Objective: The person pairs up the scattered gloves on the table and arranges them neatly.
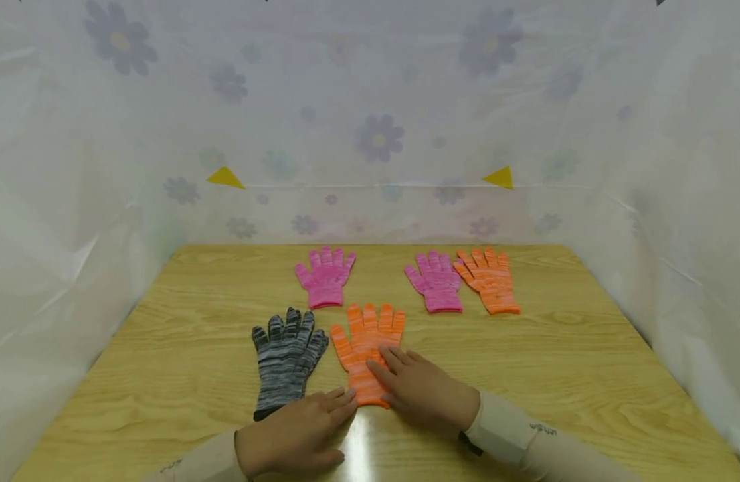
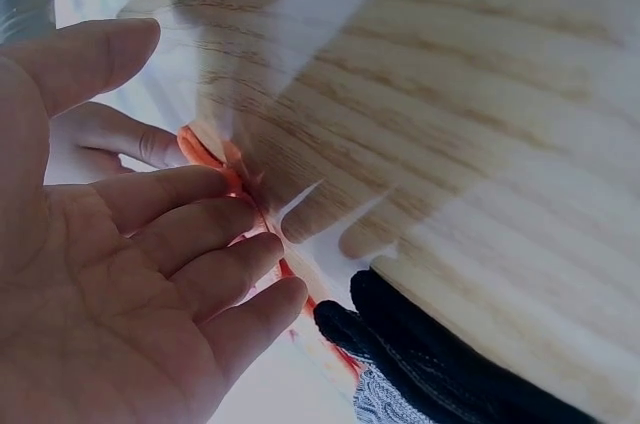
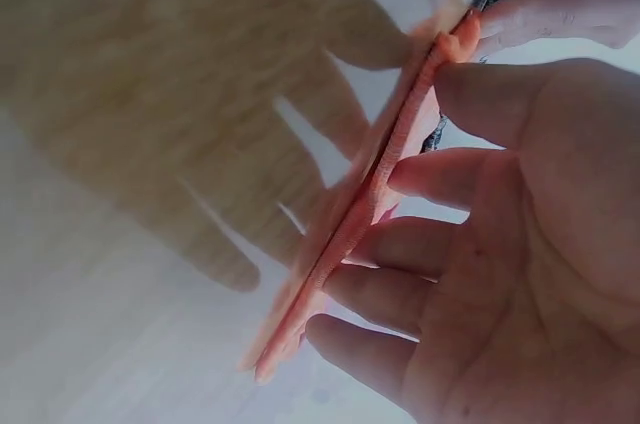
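An orange glove [image 1: 364,341] lies flat on the table, fingers pointing away from me. On its right side my right hand [image 1: 429,387] rests with fairly straight fingers. My left hand [image 1: 300,432] touches the lower left corner of its cuff with extended fingertips. In the right wrist view the orange glove [image 3: 370,199] appears edge-on beside the right fingertips. The left wrist view shows the left fingers straight, by the glove's orange edge [image 2: 320,319]. Left of it lies a black-and-grey glove [image 1: 286,365], apparently doubled at the thumb; the left hand partly covers its cuff.
Farther back lie a pink glove [image 1: 326,280], a second pink glove [image 1: 436,281] and another orange glove [image 1: 489,281], whose fingertips touch or overlap the second pink one. White flowered sheeting [image 1: 376,87] encloses the wooden table [image 1: 563,348] at the back and sides.
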`<state>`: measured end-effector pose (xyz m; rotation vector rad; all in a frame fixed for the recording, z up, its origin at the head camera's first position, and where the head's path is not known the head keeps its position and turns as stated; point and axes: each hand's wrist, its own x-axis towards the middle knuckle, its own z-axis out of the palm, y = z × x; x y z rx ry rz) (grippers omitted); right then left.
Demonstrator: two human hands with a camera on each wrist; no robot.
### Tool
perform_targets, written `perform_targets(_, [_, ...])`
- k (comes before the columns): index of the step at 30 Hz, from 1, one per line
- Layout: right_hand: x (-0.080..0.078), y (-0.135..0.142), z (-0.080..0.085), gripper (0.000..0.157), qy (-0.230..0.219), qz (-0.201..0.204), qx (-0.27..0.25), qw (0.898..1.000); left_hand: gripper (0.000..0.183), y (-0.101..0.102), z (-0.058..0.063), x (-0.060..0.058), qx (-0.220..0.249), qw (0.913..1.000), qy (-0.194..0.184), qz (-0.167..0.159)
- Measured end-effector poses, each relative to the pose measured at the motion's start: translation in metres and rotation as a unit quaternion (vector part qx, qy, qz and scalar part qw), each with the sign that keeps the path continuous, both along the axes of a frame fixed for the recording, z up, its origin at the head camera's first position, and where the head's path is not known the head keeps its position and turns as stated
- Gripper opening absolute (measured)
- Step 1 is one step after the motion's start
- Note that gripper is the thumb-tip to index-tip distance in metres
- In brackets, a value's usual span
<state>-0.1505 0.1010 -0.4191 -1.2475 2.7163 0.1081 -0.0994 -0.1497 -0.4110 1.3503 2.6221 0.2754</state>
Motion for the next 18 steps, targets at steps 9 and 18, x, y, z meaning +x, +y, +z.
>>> perform_targets(9, [-0.018, 0.010, 0.024, 0.058, -0.038, -0.008, -0.026, 0.999, 0.065, 0.001, 0.000, -0.002, 0.004, 1.0000, -0.002, -0.006])
perform_targets(18, [-0.044, 0.062, 0.039, 0.053, 0.033, -0.089, -0.147, 0.985, 0.063, 0.001, 0.003, -0.004, 0.002, 0.9999, -0.016, -0.002])
